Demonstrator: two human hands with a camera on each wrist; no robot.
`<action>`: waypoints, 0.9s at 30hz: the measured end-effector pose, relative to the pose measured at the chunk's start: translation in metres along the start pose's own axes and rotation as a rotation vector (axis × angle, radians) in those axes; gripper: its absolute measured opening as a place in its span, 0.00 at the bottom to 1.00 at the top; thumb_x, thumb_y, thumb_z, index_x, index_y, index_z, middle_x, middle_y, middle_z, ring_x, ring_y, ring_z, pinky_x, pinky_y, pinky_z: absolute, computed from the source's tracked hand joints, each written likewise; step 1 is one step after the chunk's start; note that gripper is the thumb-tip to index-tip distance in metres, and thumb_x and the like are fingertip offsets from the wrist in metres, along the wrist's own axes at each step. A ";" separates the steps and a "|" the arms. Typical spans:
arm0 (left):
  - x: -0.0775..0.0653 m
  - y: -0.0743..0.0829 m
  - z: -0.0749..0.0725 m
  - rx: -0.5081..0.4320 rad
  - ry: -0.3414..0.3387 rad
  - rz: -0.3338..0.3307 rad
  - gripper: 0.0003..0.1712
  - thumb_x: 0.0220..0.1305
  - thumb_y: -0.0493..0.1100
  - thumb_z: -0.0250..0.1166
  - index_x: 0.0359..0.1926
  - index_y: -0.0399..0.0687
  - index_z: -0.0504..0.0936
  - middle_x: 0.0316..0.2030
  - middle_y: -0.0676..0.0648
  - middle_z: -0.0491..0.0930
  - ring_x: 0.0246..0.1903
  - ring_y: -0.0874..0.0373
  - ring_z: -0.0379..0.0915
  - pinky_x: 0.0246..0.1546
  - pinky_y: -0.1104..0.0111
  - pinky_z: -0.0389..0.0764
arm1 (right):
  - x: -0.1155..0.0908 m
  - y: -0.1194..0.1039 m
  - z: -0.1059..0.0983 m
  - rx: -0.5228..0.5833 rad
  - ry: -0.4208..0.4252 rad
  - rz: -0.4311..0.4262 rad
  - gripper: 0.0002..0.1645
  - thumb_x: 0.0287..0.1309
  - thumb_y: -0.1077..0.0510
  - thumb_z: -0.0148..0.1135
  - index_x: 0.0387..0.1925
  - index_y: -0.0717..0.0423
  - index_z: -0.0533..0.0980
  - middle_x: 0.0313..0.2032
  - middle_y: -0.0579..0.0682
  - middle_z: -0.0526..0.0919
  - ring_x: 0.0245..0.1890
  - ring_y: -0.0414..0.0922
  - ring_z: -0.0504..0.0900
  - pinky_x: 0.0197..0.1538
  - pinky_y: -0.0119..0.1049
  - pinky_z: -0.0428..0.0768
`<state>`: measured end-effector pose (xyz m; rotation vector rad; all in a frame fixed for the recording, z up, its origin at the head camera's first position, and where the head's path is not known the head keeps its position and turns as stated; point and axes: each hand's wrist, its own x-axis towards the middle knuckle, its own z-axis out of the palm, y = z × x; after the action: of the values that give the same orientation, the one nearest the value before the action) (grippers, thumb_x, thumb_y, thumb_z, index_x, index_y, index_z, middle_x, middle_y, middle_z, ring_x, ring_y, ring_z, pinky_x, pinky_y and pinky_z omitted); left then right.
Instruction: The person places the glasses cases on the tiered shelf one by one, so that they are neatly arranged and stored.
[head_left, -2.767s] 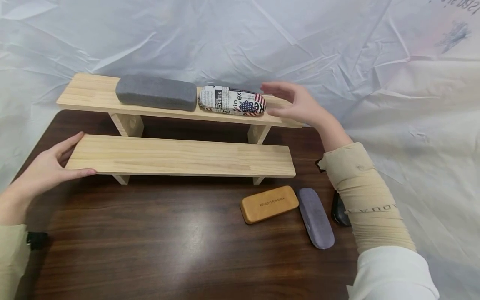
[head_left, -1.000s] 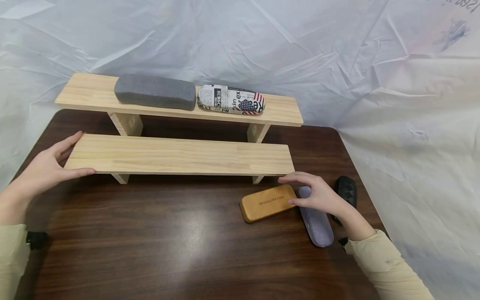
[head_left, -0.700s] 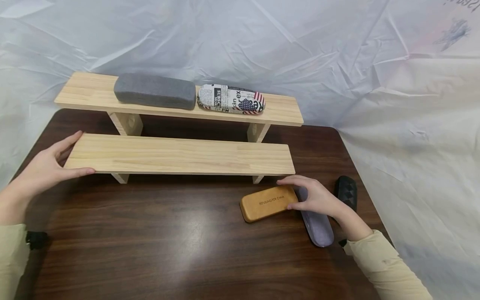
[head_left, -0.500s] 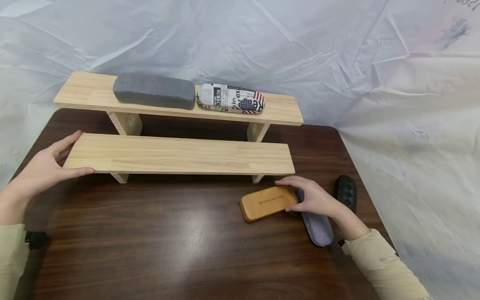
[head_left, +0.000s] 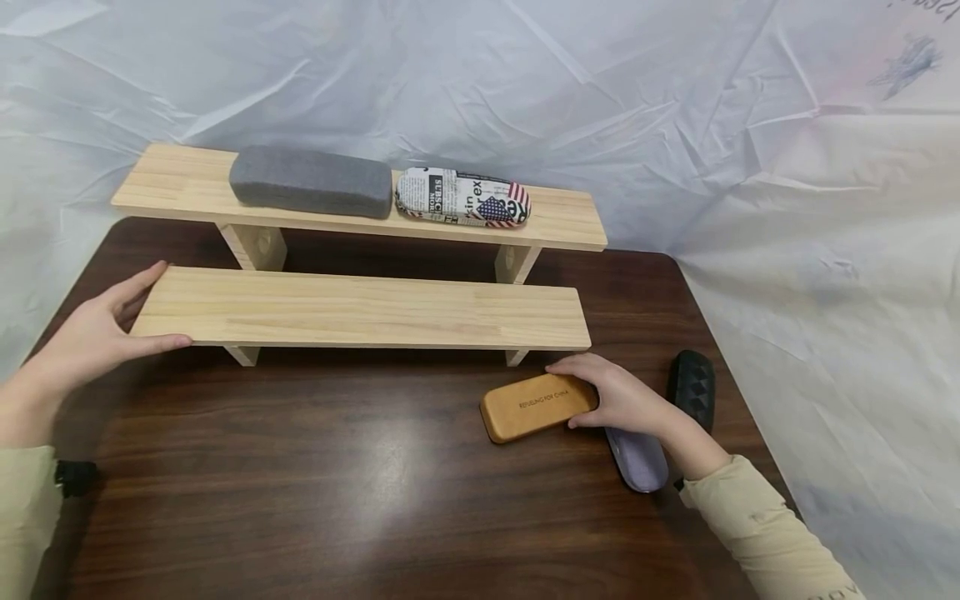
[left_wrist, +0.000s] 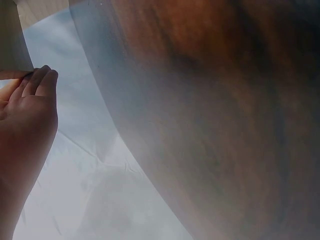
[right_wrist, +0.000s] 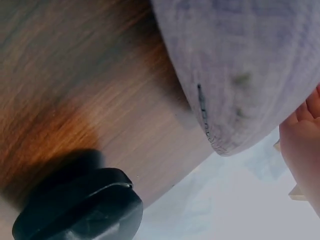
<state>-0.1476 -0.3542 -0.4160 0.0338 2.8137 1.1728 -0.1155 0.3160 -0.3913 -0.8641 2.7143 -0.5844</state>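
Note:
In the head view my left hand (head_left: 93, 329) grips the left end of the lower shelf of a pale wooden stand (head_left: 360, 310), thumb along its front edge. My right hand (head_left: 618, 396) spans the right end of a tan glasses case (head_left: 528, 408), thumb at the near edge and fingers at the far edge. The case lies on the table, marked with small dark lettering. Partly under that hand is a purple-grey glasses case (head_left: 639, 460), large in the right wrist view. On the upper shelf sit a grey glasses case (head_left: 311, 181) and a newspaper-print one (head_left: 459, 198).
A black glasses case (head_left: 693, 387) with a diamond pattern lies near the right edge of the dark wooden table (head_left: 300, 483). White plastic sheeting (head_left: 750, 150) hangs behind and beside the table.
My right hand has come down from beside the newspaper-print case on the upper shelf, then slid left onto the tan case's right end. The left hand has stayed on the lower shelf.

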 end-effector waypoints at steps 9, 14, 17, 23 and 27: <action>0.000 -0.002 0.000 0.003 0.004 0.004 0.69 0.62 0.47 0.80 0.87 0.58 0.37 0.82 0.27 0.46 0.69 0.78 0.58 0.39 0.94 0.58 | 0.000 -0.002 0.000 -0.028 0.019 -0.006 0.45 0.47 0.56 0.88 0.68 0.52 0.79 0.65 0.53 0.83 0.68 0.56 0.78 0.68 0.57 0.77; 0.001 -0.002 -0.001 -0.006 0.003 0.012 0.69 0.62 0.46 0.81 0.87 0.57 0.38 0.82 0.26 0.47 0.53 0.93 0.56 0.38 0.94 0.59 | -0.001 -0.006 -0.001 -0.058 0.046 -0.019 0.44 0.45 0.54 0.89 0.66 0.51 0.81 0.63 0.52 0.85 0.66 0.55 0.81 0.67 0.56 0.79; 0.000 -0.001 -0.001 -0.004 0.003 0.008 0.70 0.62 0.46 0.81 0.87 0.58 0.37 0.82 0.26 0.47 0.57 0.91 0.57 0.38 0.94 0.59 | -0.001 -0.009 -0.003 -0.083 0.057 -0.023 0.44 0.44 0.53 0.90 0.65 0.50 0.81 0.63 0.52 0.85 0.65 0.55 0.81 0.66 0.56 0.80; 0.000 0.000 0.000 -0.002 -0.002 -0.007 0.70 0.63 0.46 0.80 0.87 0.59 0.36 0.82 0.25 0.46 0.76 0.42 0.61 0.38 0.94 0.58 | -0.001 -0.016 -0.007 -0.100 0.064 -0.037 0.44 0.45 0.50 0.89 0.65 0.49 0.81 0.62 0.51 0.85 0.64 0.54 0.82 0.64 0.56 0.81; 0.000 -0.001 0.000 0.001 -0.004 -0.008 0.70 0.63 0.47 0.80 0.87 0.60 0.36 0.82 0.25 0.46 0.75 0.57 0.63 0.38 0.94 0.59 | 0.000 -0.022 -0.010 -0.087 0.080 -0.060 0.44 0.45 0.49 0.89 0.66 0.49 0.81 0.62 0.51 0.85 0.63 0.54 0.82 0.63 0.56 0.82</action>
<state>-0.1477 -0.3548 -0.4165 0.0252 2.8083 1.1685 -0.1074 0.3028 -0.3725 -0.9663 2.8126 -0.5267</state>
